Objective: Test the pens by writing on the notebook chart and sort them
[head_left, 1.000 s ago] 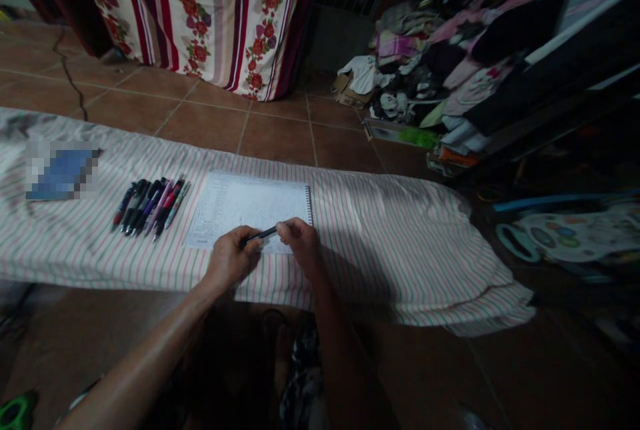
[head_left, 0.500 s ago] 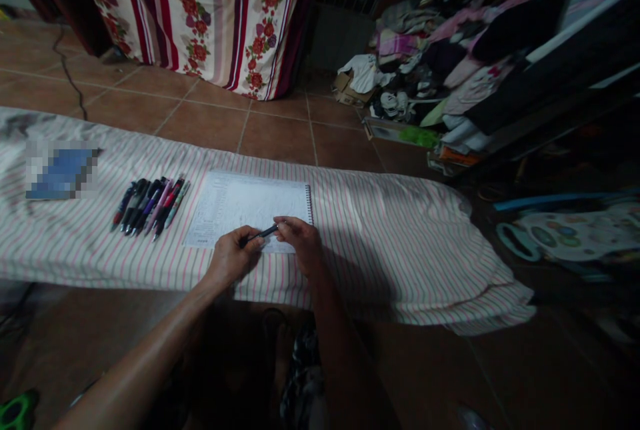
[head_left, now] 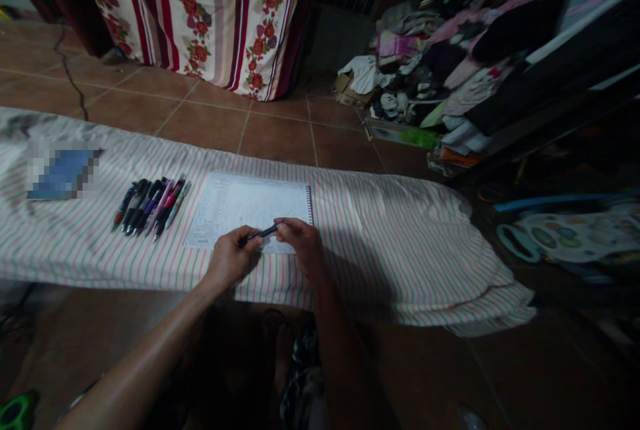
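Note:
A dark pen (head_left: 260,234) is held level between both hands, just above the near edge of a spiral notebook (head_left: 240,207) that lies open on a striped cloth (head_left: 380,243). My left hand (head_left: 230,260) is closed around the pen's left end. My right hand (head_left: 303,243) pinches its right end with the fingertips. A row of several pens (head_left: 150,205) lies on the cloth to the left of the notebook.
A blue flat object (head_left: 63,173) lies at the far left of the cloth. Brown floor tiles (head_left: 280,130) stretch behind, up to a floral striped fabric (head_left: 210,17). A heap of clothes (head_left: 450,63) fills the right. A colourful tray-like thing (head_left: 570,233) lies at right.
Both hands and the pen have stayed almost still; only a slight shift of my right hand's fingers along the pen.

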Available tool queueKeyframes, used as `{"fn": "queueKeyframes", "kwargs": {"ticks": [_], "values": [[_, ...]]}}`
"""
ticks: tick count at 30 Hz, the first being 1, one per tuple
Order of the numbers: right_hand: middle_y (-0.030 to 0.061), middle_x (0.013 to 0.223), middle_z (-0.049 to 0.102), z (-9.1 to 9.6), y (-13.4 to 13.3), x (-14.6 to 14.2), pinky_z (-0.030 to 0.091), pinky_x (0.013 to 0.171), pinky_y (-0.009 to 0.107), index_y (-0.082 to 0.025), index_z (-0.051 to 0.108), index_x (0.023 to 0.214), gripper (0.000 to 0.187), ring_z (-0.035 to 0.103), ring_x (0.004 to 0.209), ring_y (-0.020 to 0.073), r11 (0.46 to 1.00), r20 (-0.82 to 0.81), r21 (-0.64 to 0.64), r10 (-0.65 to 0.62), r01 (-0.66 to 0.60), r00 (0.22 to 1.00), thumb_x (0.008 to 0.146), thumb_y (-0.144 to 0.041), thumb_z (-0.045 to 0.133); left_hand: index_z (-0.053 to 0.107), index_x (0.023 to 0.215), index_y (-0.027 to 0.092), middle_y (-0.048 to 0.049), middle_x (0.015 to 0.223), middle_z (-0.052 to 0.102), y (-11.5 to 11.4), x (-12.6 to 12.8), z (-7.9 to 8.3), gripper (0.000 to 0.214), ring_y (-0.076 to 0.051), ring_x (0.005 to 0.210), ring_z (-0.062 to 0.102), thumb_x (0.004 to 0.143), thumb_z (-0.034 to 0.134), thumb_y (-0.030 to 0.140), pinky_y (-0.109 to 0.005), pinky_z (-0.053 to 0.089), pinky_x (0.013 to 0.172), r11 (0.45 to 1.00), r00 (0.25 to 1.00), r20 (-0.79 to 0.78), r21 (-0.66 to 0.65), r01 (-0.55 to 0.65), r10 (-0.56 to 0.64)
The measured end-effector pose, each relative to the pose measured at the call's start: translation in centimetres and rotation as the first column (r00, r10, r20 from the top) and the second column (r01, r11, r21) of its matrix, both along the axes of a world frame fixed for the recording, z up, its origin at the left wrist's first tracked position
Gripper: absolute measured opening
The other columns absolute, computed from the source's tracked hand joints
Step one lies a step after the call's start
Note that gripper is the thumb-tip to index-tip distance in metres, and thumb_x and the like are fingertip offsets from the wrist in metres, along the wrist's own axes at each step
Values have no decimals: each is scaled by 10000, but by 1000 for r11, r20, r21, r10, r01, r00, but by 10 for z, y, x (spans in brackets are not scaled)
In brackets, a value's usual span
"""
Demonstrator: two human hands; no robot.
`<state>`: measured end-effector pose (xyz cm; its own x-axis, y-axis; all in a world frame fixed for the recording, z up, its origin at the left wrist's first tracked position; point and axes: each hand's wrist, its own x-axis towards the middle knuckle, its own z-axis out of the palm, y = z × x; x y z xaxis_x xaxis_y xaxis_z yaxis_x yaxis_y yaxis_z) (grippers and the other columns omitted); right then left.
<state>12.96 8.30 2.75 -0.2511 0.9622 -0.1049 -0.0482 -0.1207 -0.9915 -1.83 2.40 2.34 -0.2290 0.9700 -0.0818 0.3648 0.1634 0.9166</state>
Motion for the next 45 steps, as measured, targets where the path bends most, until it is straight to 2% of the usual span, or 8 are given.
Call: {"fn": "queueKeyframes", "kwargs": {"ticks": [7,16,24,26,31,33,39,45], "values": [[8,659,673,0,0,0,491,580,248,-180,699,836,241,618,619,133,1000,-24,0,-10,10,1000,661,-342,659,645,819,152,2,626,606,1,0,-7,303,-135,569,530,735,541,424,-244,402,544,999,993,120,-42,22,-16],[2,637,661,-1,-1,-1,488,588,253,-177,688,817,241,610,596,126,1000,-20,-24,-19,18,1000,654,-353,662,633,828,170,-1,695,630,0,1,0,266,-152,655,557,757,516,399,-254,417,618,999,999,11,-13,42,-42],[9,651,664,-6,1,-3,500,559,256,-179,685,787,246,630,607,143,999,-23,-35,-34,33,999,638,-374,668,646,880,183,-47,817,673,-2,1,8,268,-190,754,591,777,490,374,-291,424,690,999,980,-200,34,20,-12],[14,657,668,-6,1,-3,501,561,261,-179,688,795,258,632,615,149,999,-27,-29,-35,34,999,638,-382,670,646,867,180,-42,801,667,-2,1,7,266,-185,741,586,772,497,378,-288,425,684,999,987,-160,30,16,-11],[13,683,676,-4,-1,-2,498,595,258,-183,695,864,277,628,643,142,1000,-19,-16,-18,17,1000,664,-370,656,631,812,162,12,612,588,0,2,0,278,-137,566,519,734,533,410,-248,401,556,998,993,121,-55,20,-13],[13,687,678,-4,-1,-1,497,597,258,-184,697,849,265,624,636,139,1000,-13,-14,-26,26,1000,664,-369,655,625,807,159,21,592,571,1,2,-1,280,-125,536,497,726,542,414,-238,387,534,997,985,172,-70,26,-13],[10,644,668,-3,-1,-1,495,597,265,-185,693,809,245,611,610,137,999,8,9,-34,34,999,664,-379,654,640,824,176,3,673,605,-1,1,0,259,-148,644,535,753,525,396,-247,406,611,999,999,12,11,35,-35],[20,690,674,-7,0,-2,506,608,272,-184,688,878,305,625,641,145,1000,-7,-8,-27,27,1000,667,-401,654,630,801,174,5,665,597,0,1,-1,252,-143,630,524,742,536,401,-245,397,599,1000,1000,24,-4,21,-21]]}}
